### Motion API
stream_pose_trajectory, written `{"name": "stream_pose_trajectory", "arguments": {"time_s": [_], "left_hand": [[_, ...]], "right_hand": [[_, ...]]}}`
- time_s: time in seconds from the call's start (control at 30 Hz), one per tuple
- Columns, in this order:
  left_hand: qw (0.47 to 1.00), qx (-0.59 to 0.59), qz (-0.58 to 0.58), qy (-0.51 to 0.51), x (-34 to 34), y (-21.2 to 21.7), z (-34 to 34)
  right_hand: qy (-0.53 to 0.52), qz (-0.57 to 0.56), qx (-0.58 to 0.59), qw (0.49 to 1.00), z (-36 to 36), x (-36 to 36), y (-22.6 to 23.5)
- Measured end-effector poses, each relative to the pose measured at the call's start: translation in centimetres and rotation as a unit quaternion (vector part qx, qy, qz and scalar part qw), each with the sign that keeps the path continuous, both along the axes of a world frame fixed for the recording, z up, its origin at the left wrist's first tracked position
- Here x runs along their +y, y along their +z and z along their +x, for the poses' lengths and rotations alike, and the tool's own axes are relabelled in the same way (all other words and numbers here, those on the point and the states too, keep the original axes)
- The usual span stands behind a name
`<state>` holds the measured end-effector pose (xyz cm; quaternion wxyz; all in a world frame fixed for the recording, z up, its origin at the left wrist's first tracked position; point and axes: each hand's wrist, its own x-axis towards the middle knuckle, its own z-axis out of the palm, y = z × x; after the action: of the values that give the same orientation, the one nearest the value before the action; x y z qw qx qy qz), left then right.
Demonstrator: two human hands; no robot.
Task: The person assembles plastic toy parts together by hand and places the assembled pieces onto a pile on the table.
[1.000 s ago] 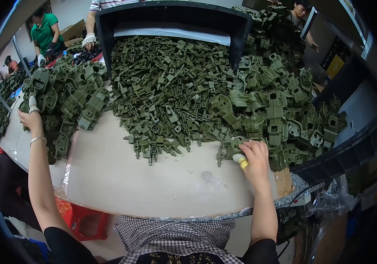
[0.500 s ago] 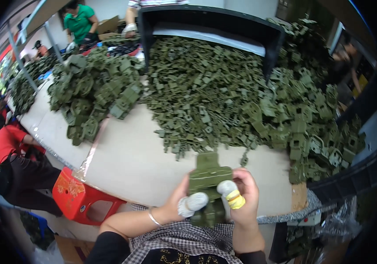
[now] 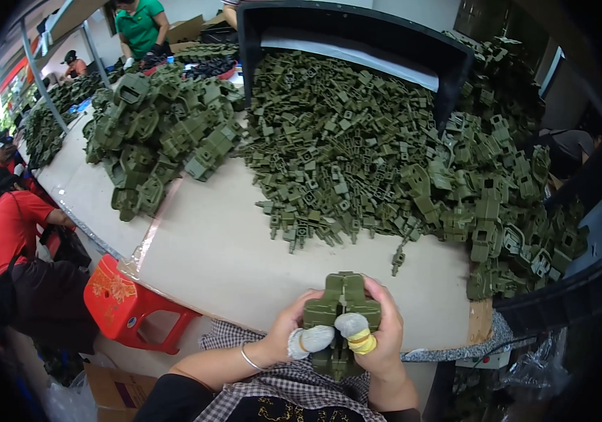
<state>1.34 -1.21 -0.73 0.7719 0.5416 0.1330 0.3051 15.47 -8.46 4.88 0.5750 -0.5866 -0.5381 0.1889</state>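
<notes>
Olive plastic housing sits clamped between left hand and right hand, both closed on it, taped thumbs pressing its face, just off the table's near edge. Risk: a thumb slipping could send it floorward past the red stool. Bare tabletop ahead offers room; heaped small parts crowd beyond.

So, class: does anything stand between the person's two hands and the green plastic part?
Nothing visible does. The left hand and right hand both already grip the green plastic part, with taped thumbs pressed on its front, above the table edge.
</notes>
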Motion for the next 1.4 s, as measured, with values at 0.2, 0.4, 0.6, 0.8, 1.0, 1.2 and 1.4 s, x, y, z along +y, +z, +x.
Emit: {"name": "stream_pose_trajectory", "arguments": {"time_s": [0.2,0.4,0.6,0.8,1.0,1.2,1.4], "left_hand": [[0.949,-0.039,-0.227,0.217,3.9,-2.1,-3.9],[0.962,0.035,-0.243,0.12,4.5,-0.9,-4.1],[0.919,0.075,-0.387,0.02,4.0,-3.0,-5.5],[0.909,0.054,-0.402,-0.1,3.0,-3.3,-5.7],[0.939,0.072,-0.329,-0.075,3.1,-2.2,-4.6],[0.976,0.028,-0.184,-0.116,0.9,-1.8,-5.8],[0.977,0.096,0.168,-0.085,-0.7,-2.6,-6.0]], "right_hand": [[-0.153,0.013,-0.155,0.976,4.7,0.4,-1.2],[-0.15,0.018,0.021,0.988,9.6,2.2,-4.2],[-0.258,-0.289,-0.279,0.879,11.5,2.5,-6.4],[-0.299,-0.19,-0.231,0.906,12.0,1.2,-5.9],[-0.032,-0.098,0.14,0.985,4.5,-1.3,-2.8],[0.14,-0.207,0.093,0.964,-0.7,-1.1,-4.7],[0.032,-0.211,-0.123,0.969,-2.8,-1.9,-5.3]]}}
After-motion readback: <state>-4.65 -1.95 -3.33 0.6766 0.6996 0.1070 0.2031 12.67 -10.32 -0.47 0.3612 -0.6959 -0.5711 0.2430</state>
